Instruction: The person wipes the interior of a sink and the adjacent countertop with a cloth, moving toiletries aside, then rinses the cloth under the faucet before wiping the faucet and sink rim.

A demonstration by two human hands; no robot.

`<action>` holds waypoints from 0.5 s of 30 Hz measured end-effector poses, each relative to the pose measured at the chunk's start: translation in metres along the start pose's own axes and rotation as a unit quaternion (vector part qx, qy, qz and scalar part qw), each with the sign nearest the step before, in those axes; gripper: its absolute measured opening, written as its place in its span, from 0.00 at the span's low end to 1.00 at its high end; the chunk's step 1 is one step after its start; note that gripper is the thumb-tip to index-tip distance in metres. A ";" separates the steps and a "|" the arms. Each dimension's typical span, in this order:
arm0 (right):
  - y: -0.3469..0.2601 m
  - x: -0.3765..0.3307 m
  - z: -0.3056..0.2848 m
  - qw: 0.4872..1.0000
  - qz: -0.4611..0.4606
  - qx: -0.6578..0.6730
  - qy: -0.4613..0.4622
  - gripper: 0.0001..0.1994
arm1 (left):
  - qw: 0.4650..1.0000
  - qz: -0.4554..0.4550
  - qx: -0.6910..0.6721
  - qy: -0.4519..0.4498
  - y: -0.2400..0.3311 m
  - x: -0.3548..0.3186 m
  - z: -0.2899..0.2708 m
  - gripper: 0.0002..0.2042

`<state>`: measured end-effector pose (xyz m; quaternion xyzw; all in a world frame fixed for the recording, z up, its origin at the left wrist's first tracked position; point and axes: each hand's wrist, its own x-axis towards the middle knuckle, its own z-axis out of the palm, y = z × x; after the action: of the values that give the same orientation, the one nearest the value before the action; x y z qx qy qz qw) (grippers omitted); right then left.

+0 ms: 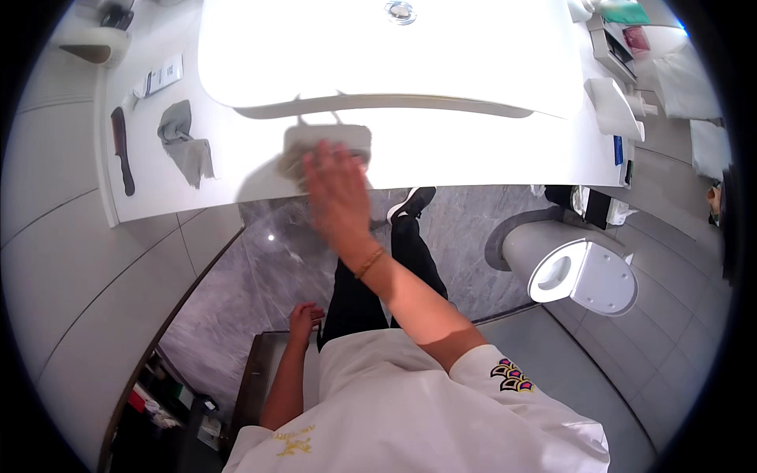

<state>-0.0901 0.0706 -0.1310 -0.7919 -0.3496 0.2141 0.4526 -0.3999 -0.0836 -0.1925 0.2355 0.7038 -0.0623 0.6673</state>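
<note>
Under the right hand (337, 193), a pale cloth (327, 146) pressed flat by spread fingers on the white bench (441, 154), sink basin (394, 55) just beyond, grey rag (185, 142) and black comb (122, 150) well left, left hand (305, 322) hanging loosely curled, holding nothing.

Bathroom: white washbasin (394, 71), toilet (582, 276), tiled walls (79, 260).

My feed shows the glossy white rectangular sink basin (394, 55) blown out by overhead glare; the right hand (337, 193) smears with motion blur, and fisheye edges bend and darken.
</note>
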 end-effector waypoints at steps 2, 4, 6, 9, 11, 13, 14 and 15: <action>-0.019 -0.003 -0.015 0.934 -0.248 -0.255 0.023 0.23 | 1.000 0.013 0.013 -0.008 0.007 0.001 0.002 0.13; 0.006 0.006 -0.059 0.928 -0.253 -0.273 0.006 0.22 | 0.999 0.029 0.028 -0.022 0.016 0.004 0.006 0.13; 0.041 0.012 -0.130 0.934 -0.174 -0.313 -0.006 0.23 | 0.999 0.032 0.015 -0.008 0.018 0.009 0.005 0.13; 0.111 0.025 -0.237 0.903 -0.073 -0.406 0.118 0.22 | 0.996 0.077 -0.001 -0.035 0.031 0.014 0.011 0.13; 0.142 0.025 -0.266 0.899 0.019 -0.359 0.251 0.22 | 0.997 0.076 -0.002 -0.026 0.055 0.011 0.032 0.13; 0.148 0.024 -0.244 0.869 0.041 -0.388 0.303 0.22 | 0.997 0.076 -0.002 -0.012 0.077 0.001 0.054 0.13; 0.134 0.024 -0.223 0.870 0.027 -0.394 0.294 0.22 | 0.996 0.084 -0.005 -0.020 0.083 -0.005 0.064 0.13; 0.111 0.023 -0.198 0.872 0.013 -0.399 0.283 0.22 | 0.995 0.091 -0.008 -0.027 0.087 -0.010 0.073 0.13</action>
<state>0.0951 -0.0628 -0.1291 -0.9364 -0.2515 -0.1711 0.1750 -0.2973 -0.0391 -0.1705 0.2916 0.6617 -0.0019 0.6908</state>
